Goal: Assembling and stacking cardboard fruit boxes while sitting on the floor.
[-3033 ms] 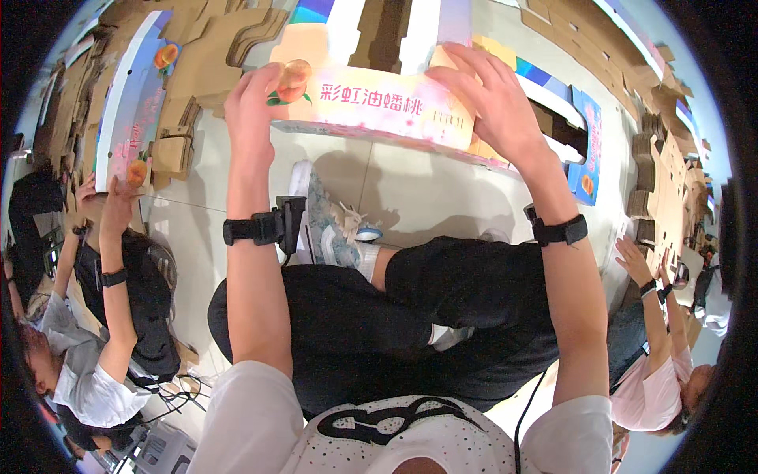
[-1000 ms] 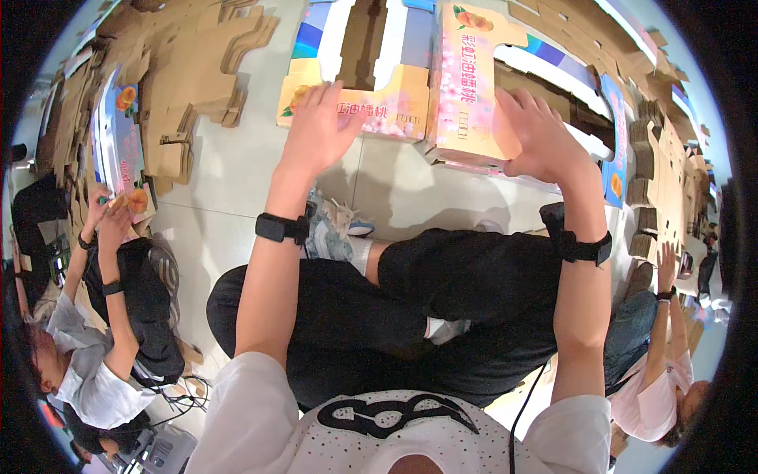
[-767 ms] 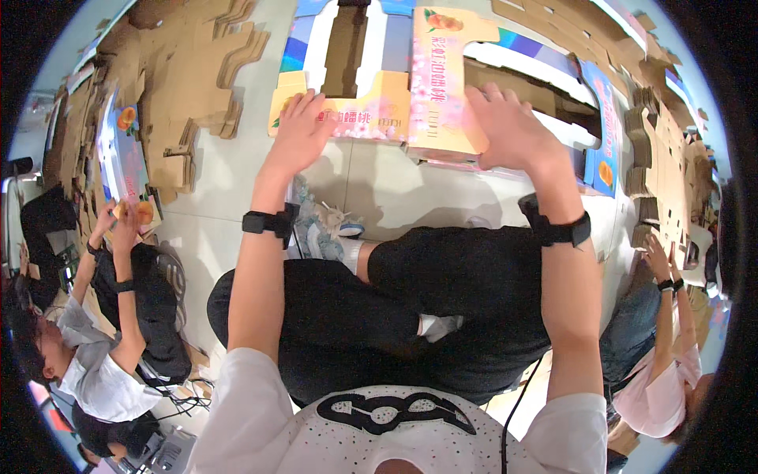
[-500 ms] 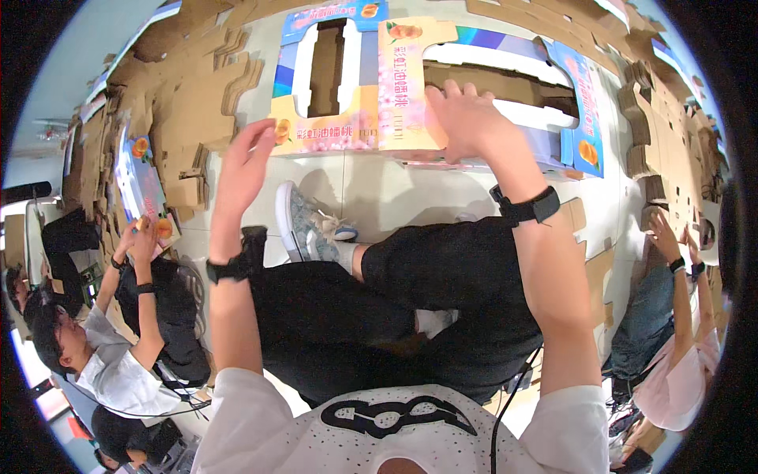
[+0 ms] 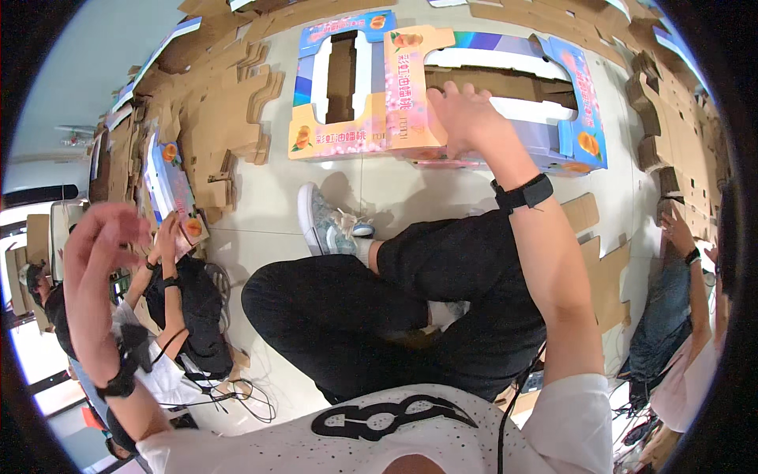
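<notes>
In front of me on the floor stand two printed cardboard fruit boxes with peach pictures and cut-out tops. My right hand [image 5: 471, 120] lies on the near left corner of the wider right fruit box [image 5: 404, 87], its fingers bent over the edge of the top opening and its thumb toward the near side. Against that box's left end sits the narrower left fruit box [image 5: 316, 141], which neither hand touches. Far to the left, in the air and apart from both boxes, my left hand [image 5: 99, 245] is blurred, fingers loosely curved and apart, holding nothing.
Flat brown cardboard sheets [image 5: 205, 110] lie in piles at left, with another stack [image 5: 679, 126] at right. A person at left handles a similar printed box [image 5: 167, 182]. Another person's hand [image 5: 677, 231] is at right. Cables [image 5: 253, 399] lie on the floor.
My left hand has moved from beside the left box's near corner far to the left and back toward me. My right hand stays on the right box. The view has shifted slightly.
</notes>
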Motion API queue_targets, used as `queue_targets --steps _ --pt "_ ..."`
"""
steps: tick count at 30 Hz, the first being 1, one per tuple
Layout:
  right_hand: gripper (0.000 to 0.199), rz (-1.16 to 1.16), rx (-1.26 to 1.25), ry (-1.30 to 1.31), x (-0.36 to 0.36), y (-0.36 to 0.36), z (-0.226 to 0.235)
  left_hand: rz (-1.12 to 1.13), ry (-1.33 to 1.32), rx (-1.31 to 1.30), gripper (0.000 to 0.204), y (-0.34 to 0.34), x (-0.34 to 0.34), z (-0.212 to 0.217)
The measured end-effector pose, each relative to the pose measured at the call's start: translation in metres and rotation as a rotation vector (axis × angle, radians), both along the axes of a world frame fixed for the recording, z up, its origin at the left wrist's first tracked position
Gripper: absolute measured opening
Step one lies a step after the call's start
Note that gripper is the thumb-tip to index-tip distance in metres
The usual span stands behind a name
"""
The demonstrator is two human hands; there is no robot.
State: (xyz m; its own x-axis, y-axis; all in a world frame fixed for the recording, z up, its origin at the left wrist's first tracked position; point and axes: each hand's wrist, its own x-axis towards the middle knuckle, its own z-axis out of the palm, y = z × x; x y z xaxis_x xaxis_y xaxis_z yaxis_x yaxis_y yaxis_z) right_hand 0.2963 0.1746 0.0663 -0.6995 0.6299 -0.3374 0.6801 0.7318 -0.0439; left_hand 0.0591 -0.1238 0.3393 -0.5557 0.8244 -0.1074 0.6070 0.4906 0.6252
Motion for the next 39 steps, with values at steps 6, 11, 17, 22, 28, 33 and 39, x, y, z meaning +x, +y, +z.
queue_targets --steps 6,11,17,22,28,33,39 --pt "0.091 0.015 0.016 0.004 -0.003 0.003 0.001 0.064 0.12 -0.26 0.028 -0.029 0.009 0.051" --pt "0.092 -0.001 -0.003 -0.058 0.002 -0.001 0.005 0.119 -0.132 -0.103 0.027 0.001 0.016 -0.015" --pt "0.092 0.018 -0.014 -0.007 -0.003 0.0 0.006 0.152 -0.655 0.317 0.032 0.076 0.0 -0.19" --pt "0.097 0.019 -0.038 0.035 -0.002 0.0 0.005 0.353 -0.83 0.421 0.029 0.113 -0.022 -0.302" --pt "0.098 0.04 0.002 0.008 0.0 0.003 0.004 0.358 -0.898 0.44 0.03 0.121 -0.038 -0.341" --pt "0.088 0.122 0.061 0.127 0.012 0.01 -0.002 0.045 -0.253 0.427 0.025 0.133 -0.009 -0.329" --pt "0.085 0.181 0.224 0.436 -0.001 -0.005 0.023 0.051 -0.302 0.482 0.038 0.127 -0.015 -0.316"
